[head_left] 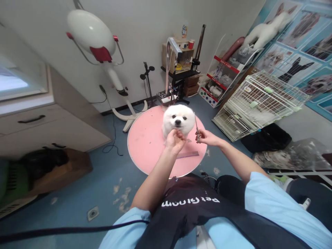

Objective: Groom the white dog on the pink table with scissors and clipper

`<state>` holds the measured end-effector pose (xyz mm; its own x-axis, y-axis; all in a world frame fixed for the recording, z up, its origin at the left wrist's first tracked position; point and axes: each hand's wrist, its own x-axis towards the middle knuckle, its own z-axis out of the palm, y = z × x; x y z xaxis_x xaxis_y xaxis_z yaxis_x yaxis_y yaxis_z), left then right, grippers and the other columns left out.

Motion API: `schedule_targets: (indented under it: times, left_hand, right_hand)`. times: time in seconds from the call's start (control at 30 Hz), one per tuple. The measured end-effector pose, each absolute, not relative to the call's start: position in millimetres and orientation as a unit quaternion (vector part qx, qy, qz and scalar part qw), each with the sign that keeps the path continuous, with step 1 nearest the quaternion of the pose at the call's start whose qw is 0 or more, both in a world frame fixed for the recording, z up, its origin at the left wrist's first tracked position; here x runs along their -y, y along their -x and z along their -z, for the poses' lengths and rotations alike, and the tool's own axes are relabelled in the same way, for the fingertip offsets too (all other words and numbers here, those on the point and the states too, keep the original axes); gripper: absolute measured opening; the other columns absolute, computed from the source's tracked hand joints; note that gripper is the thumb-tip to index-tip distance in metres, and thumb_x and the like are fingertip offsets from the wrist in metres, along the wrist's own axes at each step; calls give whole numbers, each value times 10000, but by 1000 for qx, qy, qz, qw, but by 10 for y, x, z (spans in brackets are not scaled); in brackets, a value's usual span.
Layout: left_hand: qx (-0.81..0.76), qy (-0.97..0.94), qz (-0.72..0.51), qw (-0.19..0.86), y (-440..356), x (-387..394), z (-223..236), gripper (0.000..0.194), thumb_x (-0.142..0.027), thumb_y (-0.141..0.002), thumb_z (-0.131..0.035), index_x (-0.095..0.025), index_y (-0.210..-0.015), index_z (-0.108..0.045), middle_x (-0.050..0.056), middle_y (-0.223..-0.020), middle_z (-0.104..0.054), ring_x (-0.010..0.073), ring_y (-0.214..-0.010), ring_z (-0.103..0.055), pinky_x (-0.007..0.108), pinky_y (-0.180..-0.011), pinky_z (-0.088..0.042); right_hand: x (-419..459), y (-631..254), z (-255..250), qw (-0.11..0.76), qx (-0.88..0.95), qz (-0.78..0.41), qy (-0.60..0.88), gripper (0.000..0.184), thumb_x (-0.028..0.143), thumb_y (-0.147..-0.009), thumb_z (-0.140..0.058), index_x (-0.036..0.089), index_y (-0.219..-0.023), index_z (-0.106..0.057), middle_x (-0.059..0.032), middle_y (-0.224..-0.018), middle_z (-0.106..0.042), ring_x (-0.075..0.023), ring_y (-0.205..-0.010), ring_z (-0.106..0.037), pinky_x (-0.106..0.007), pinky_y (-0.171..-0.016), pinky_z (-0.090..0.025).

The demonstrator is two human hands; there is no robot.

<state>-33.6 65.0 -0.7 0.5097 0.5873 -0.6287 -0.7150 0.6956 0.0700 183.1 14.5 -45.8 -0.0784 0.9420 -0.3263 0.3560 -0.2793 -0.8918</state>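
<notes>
The right hand [206,137] has its fingers closed around the handles of slim grooming scissors [197,131], whose blades point to about twelve o'clock close beside the dog's head; whether they touch the fur I cannot tell. The left hand [175,141] is turned palm up with fingers curled at the dog's chin, though whether they grip the fur I cannot tell. The fluffy white dog [178,116], facing six o'clock, is at about one o'clock on the round pink grooming table [145,138]. A narrow comb-like strip [188,154] lies toward four o'clock on the tabletop. Beyond it, a dark apron [190,204] lettered in white spans six o'clock, a white wire cage [259,100] stands between two and three, and a white stand dryer [90,31] rises between ten and eleven
</notes>
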Motion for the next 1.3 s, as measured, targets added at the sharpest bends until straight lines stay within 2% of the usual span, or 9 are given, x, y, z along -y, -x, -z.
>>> schedule_targets:
  times: [0.2, 0.6, 0.77, 0.87, 1.07, 1.3]
  left_hand:
    - [-325, 105, -383, 859, 368, -654, 4, 243, -135, -971, -412, -162, -730, -420, -56, -573, -406, 35, -435, -382, 157, -464, -315]
    - [-318, 120, -402, 850, 379, -681, 91, 239, -141, -970, -437, -160, -732, -441, -54, -564, -381, 42, -434, -350, 167, -452, -288]
    - [-315, 120, -404, 850, 374, -675, 105, 237, -121, -962, -419, -161, -729, -437, -47, -572, -391, 42, -441, -353, 158, -461, -303]
    - [-318, 115, -401, 852, 366, -654, 104, 233, -119, -956, -408, -163, -728, -429, -48, -571, -393, 45, -440, -354, 163, -457, -303]
    - [-316, 126, -391, 855, 351, -593, 112, 214, -80, -909, -401, -163, -712, -415, -51, -569, -387, 41, -435, -339, 160, -458, -287]
    - [-304, 144, -370, 866, 365, -557, 139, 212, -78, -890, -422, -159, -694, -415, -40, -571, -407, 46, -458, -365, 161, -473, -300]
  right_hand:
    - [-271, -2028, 341, 243, 565, -513, 599, 451, 293, -663, -809, 186, -1020, -554, -39, -862, -692, -170, -797, -682, -320, -750, -569]
    - [-531, -2307, 70, 181, 562, -575, 567, 511, 351, -658, -849, 174, -1066, -598, -52, -934, -692, -175, -854, -671, -334, -802, -559]
    - [-594, -2343, -93, 148, 564, -587, 562, 507, 336, -653, -856, 172, -1063, -607, -35, -894, -696, -152, -784, -660, -305, -752, -547]
    - [-628, -2349, -200, 130, 573, -578, 566, 515, 348, -642, -856, 167, -1065, -624, -41, -912, -702, -159, -815, -652, -315, -787, -541]
    - [-767, -2330, -619, 38, 600, -527, 601, 546, 453, -653, -813, 163, -1088, -658, -65, -953, -701, -200, -858, -639, -371, -829, -521]
    - [-1055, -2172, -1242, -87, 633, -470, 609, 471, 427, -671, -767, 173, -1062, -701, -56, -924, -719, -202, -832, -643, -339, -778, -526]
